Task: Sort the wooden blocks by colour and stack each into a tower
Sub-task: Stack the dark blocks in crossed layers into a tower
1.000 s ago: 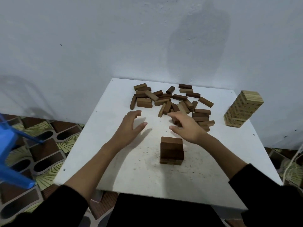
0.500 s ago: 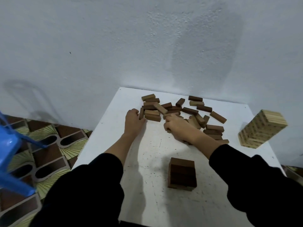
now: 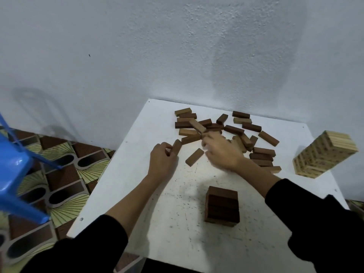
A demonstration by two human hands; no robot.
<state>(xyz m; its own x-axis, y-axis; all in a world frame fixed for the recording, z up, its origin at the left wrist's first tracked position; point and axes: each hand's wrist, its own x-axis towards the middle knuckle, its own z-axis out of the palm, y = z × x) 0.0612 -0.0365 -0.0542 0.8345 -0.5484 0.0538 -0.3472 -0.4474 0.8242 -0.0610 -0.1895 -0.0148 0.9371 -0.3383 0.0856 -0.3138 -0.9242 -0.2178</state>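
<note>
A loose pile of brown wooden blocks (image 3: 234,129) lies at the far side of the white table (image 3: 149,203). My left hand (image 3: 161,160) pinches one brown block (image 3: 176,147) at the pile's left edge. My right hand (image 3: 220,152) is blurred over the middle of the pile, fingers spread; what it holds cannot be made out. A single brown block (image 3: 194,157) lies between the two hands. A short dark brown tower (image 3: 222,206) stands near the table's front. A taller pale wood tower (image 3: 325,155) stands at the right edge.
A blue plastic stool (image 3: 13,174) stands on the patterned floor tiles (image 3: 65,174) to the left. A white wall (image 3: 177,46) runs directly behind the table.
Both hands have reached into the pile. My left hand has taken hold of a block at the left edge, and a single block now lies apart between the hands. The view has tilted forward.
</note>
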